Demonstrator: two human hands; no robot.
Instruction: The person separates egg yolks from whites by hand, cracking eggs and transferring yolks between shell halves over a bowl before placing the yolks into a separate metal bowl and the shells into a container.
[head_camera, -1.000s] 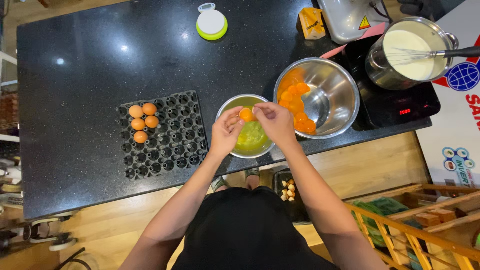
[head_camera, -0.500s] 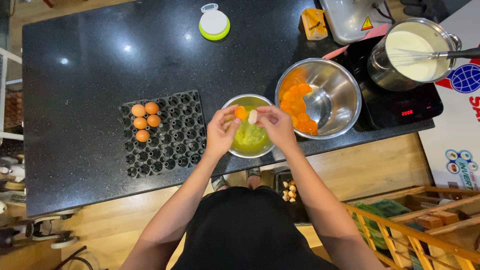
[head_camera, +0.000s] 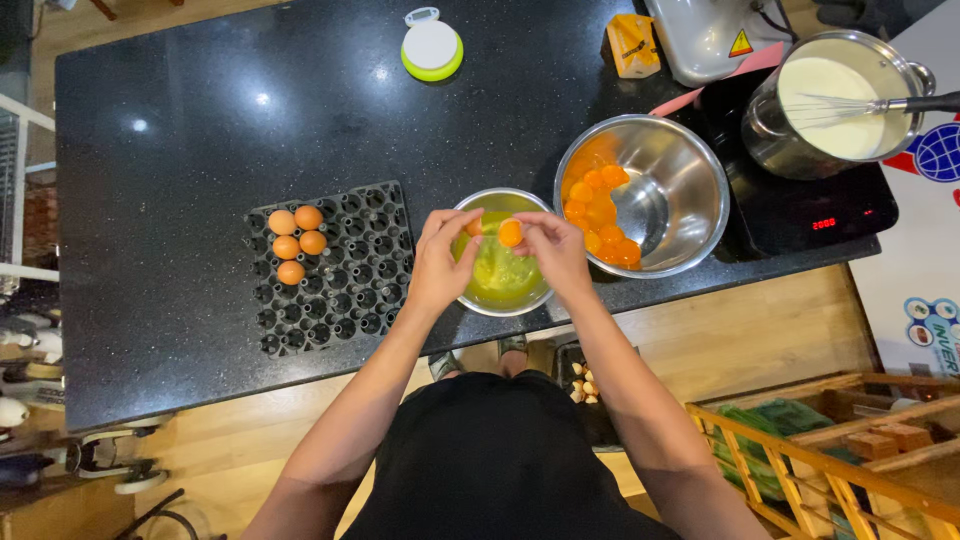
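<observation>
Head view, looking straight down:

- Left hand (head_camera: 437, 262): over the near left rim of the small steel bowl of pale yellow-green egg white (head_camera: 500, 275); fingers curled around what seems to be a half eggshell, mostly hidden, so the hold is judged, not plainly seen.
- Right hand (head_camera: 553, 250): over the same bowl's right side, fingertips pinching a half eggshell that cups the round orange egg yolk (head_camera: 510, 233). Yolk sits high between the two hands, above the bowl's far half.
- Pose: both forearms rise from the bottom edge and converge; wrists slightly cocked, thumbs inward, hands nearly touching.
- Handling note: the separating looks best done low over the bowl, shells kept close, tilting gently so the yolk does not catch on a sharp edge.
- Large steel mixing bowl holding many orange yolks (head_camera: 645, 195): just right of the small bowl, rims near.
- Black plastic egg tray (head_camera: 335, 265): left of the hands, four brown eggs (head_camera: 296, 240) in its far left corner.
- Black speckled stone bench (head_camera: 200, 150): carries all.
- Steel pot of cream-coloured liquid with a whisk (head_camera: 835, 100): far right, on a black induction hob (head_camera: 800, 205).
</observation>
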